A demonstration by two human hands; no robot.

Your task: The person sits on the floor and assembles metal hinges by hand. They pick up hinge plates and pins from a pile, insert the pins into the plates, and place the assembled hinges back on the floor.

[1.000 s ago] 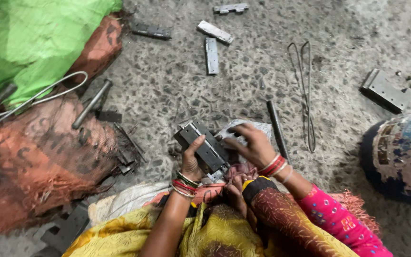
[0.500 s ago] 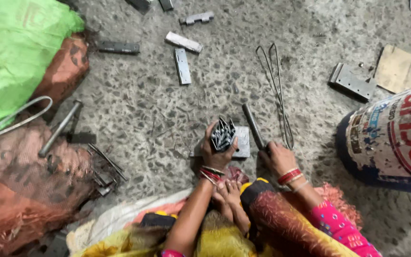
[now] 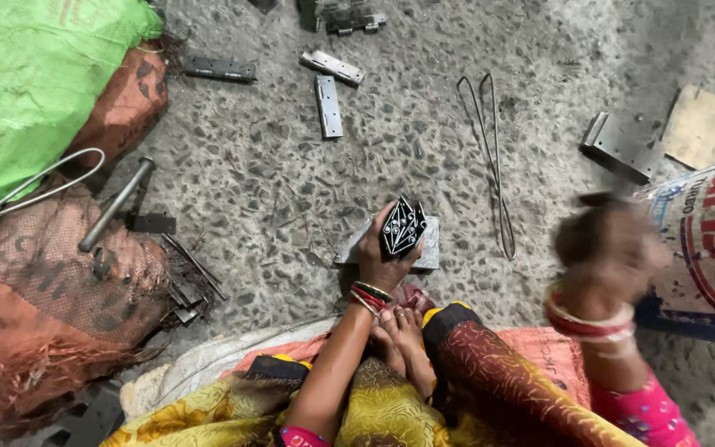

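Note:
My left hand [image 3: 378, 258] grips a small black metal piece [image 3: 403, 225] with a pale scratched pattern and holds it upright on a flat steel block [image 3: 432, 248] on the stone floor. My right hand [image 3: 610, 244] is raised off to the right, blurred by motion and closed like a fist. A dark stub of a metal rod [image 3: 593, 199] shows at its top. My feet and yellow and maroon clothing lie just below the block.
Steel hinges [image 3: 328, 106] and a long bent wire [image 3: 494, 157] lie on the floor beyond the block. A green sack [image 3: 35, 74] and a red mesh sack [image 3: 35, 290] are at left. A metal bracket [image 3: 622, 147], cardboard [image 3: 699, 126] and a printed drum [image 3: 705, 248] are at right.
My left hand stood the black piece up on the block. My right hand took the dark rod off the floor and swung up and to the right.

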